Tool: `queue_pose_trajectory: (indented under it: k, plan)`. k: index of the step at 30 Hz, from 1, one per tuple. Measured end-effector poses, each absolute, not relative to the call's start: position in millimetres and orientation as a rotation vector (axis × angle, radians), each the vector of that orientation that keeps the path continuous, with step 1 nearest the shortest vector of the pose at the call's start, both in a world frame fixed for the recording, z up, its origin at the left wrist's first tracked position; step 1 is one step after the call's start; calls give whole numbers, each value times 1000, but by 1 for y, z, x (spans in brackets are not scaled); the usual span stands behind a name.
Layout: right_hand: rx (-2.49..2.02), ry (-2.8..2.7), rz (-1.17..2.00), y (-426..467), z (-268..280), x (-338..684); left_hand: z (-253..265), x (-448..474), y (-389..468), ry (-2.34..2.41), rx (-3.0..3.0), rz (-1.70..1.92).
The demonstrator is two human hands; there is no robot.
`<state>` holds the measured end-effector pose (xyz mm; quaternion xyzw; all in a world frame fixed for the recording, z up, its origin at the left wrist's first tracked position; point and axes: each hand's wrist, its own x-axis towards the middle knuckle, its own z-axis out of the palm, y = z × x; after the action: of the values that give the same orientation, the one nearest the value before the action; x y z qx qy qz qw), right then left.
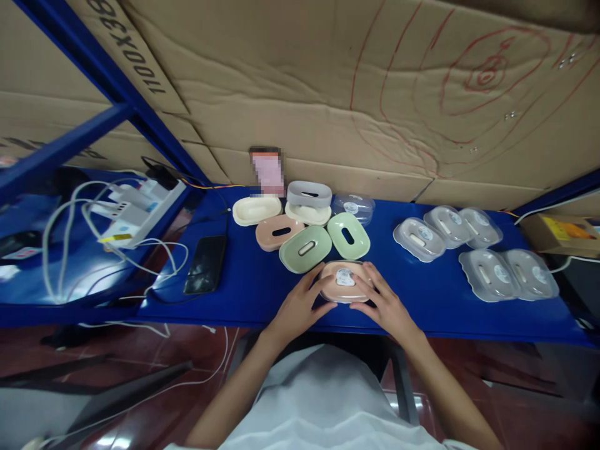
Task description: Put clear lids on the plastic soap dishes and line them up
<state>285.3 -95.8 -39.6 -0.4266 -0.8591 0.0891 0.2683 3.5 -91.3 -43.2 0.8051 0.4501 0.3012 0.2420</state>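
Observation:
A peach-coloured soap dish point(347, 292) with a clear cover and a round white label point(345, 277) lies on the blue table in front of me. My left hand point(302, 301) grips its left end, thumb at the near edge and fingers over the far side. From the other end, my right hand point(384, 303) holds it the same way. Just beyond are a green dish point(293, 257) with a pale piece in its slot and a lighter green dish point(359, 234). Behind these sit a peach dish point(267, 234), a cream dish point(244, 212) and a grey dish point(309, 187) stacked on another cream one.
Several covered grey dishes point(422, 240) stand at the right. A clear cover point(360, 209) lies at the back. Left are a black phone point(205, 265), a power strip point(140, 212) and loose white cables point(60, 250). A cardboard wall point(281, 75) rises behind; a small carton point(544, 234) is far right.

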Motion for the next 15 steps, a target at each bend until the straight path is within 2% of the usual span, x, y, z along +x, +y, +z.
queue_pose_trajectory:
  k: [15]
  plan:
    - [-1181, -2398, 157, -99, -37, 287, -36, 4, -89, 1242, 2212, 845]
